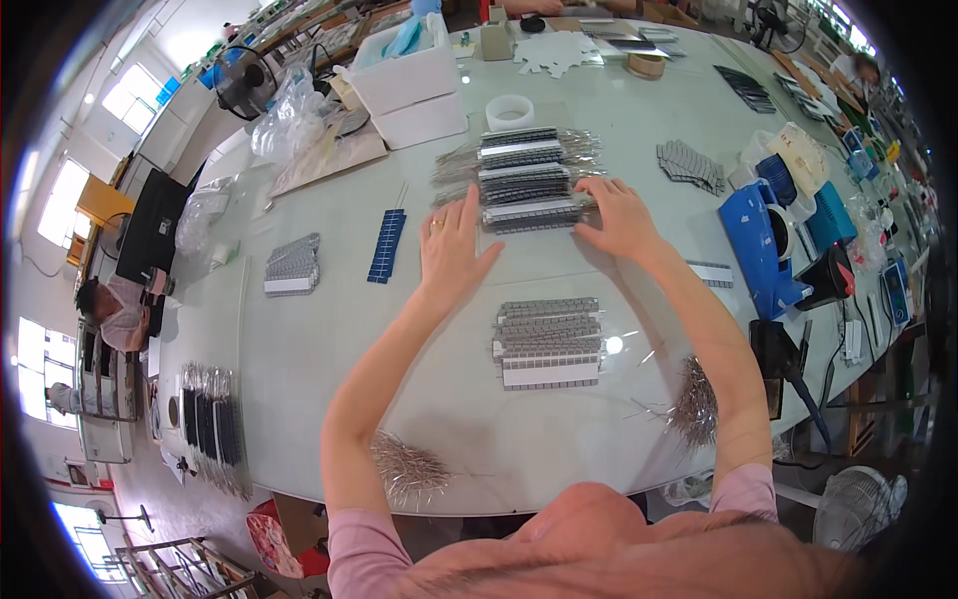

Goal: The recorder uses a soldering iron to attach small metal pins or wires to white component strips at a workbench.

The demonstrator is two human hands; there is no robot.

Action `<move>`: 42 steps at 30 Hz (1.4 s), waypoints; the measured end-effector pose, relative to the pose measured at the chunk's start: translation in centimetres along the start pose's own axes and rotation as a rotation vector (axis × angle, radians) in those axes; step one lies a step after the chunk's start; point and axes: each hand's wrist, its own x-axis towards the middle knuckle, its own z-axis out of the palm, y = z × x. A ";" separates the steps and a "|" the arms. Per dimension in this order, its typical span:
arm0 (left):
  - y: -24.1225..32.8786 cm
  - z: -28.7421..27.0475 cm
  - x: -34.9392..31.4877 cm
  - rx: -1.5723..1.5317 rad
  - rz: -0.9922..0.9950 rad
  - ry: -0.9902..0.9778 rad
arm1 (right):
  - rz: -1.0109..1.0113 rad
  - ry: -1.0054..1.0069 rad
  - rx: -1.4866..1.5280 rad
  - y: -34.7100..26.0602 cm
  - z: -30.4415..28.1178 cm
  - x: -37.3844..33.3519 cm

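Hands flank far component stack [529, 185], 2nd stack [549, 342] nearer, tape roll [510, 111] behind

both arms stretched forward, forearms bare, pink sleeves at the shoulders. left hand [451, 250] flat and palm down, fingers [469, 205] together pointing ahead, ring on one. right hand [619, 215] palm down too, fingers [591, 188] spread, angled inward toward the left.
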 end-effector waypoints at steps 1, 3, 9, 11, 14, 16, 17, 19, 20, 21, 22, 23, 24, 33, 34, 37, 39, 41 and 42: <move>0.3 -0.5 -0.6 0.019 0.044 0.034 | -0.011 0.006 0.001 0.1 -0.2 -0.2; 1.3 -1.4 -1.5 0.015 0.053 0.033 | -0.005 0.004 -0.053 -0.1 -0.9 -0.7; 1.4 -2.3 -1.2 0.053 0.074 0.010 | -0.002 -0.081 -0.085 -1.0 -2.4 -1.1; 0.9 -1.7 0.5 0.108 0.034 -0.007 | 0.011 -0.085 -0.117 -0.8 -1.7 -0.2; 0.2 -0.4 2.7 0.165 -0.045 -0.080 | 0.080 -0.127 -0.151 -1.0 -0.1 0.8; 0.3 0.1 3.9 0.189 -0.069 -0.147 | 0.143 -0.152 -0.164 -0.8 0.4 1.3; 0.3 0.4 4.5 0.213 -0.101 -0.221 | 0.163 -0.182 -0.186 -0.4 0.6 1.5; 0.2 0.1 5.0 0.228 -0.123 -0.293 | 0.186 -0.218 -0.201 -0.3 0.8 1.9; 0.1 0.1 5.3 0.244 -0.147 -0.364 | 0.194 -0.259 -0.196 0.1 0.6 2.2; -0.1 -0.1 5.1 0.245 -0.151 -0.372 | 0.196 -0.303 -0.186 0.0 0.6 2.5; -0.2 -0.2 4.9 0.203 -0.144 -0.354 | 0.197 -0.310 -0.179 0.1 0.7 2.5; -0.4 -0.2 4.6 0.161 -0.138 -0.336 | 0.186 -0.298 -0.163 0.1 0.9 2.4; -0.4 -0.2 4.2 0.160 -0.141 -0.343 | 0.174 -0.284 -0.150 0.1 0.7 2.4; -0.9 2.2 2.0 -0.005 -0.109 -0.035 | 0.132 -0.144 -0.079 0.4 0.4 1.6; -0.9 2.4 1.8 -0.003 -0.091 0.014 | 0.137 -0.145 -0.077 0.4 0.4 1.6; -0.6 2.6 1.4 -0.022 -0.077 0.061 | 0.137 -0.119 -0.049 0.4 0.5 1.3; -0.6 2.7 1.4 -0.040 -0.082 0.061 | 0.146 -0.125 -0.033 0.6 0.6 1.5; -0.8 2.9 1.3 -0.064 -0.109 0.059 | 0.162 -0.142 -0.027 0.6 0.5 1.7; -0.8 2.8 1.4 -0.065 -0.105 0.058 | 0.177 -0.160 -0.024 0.6 0.4 1.8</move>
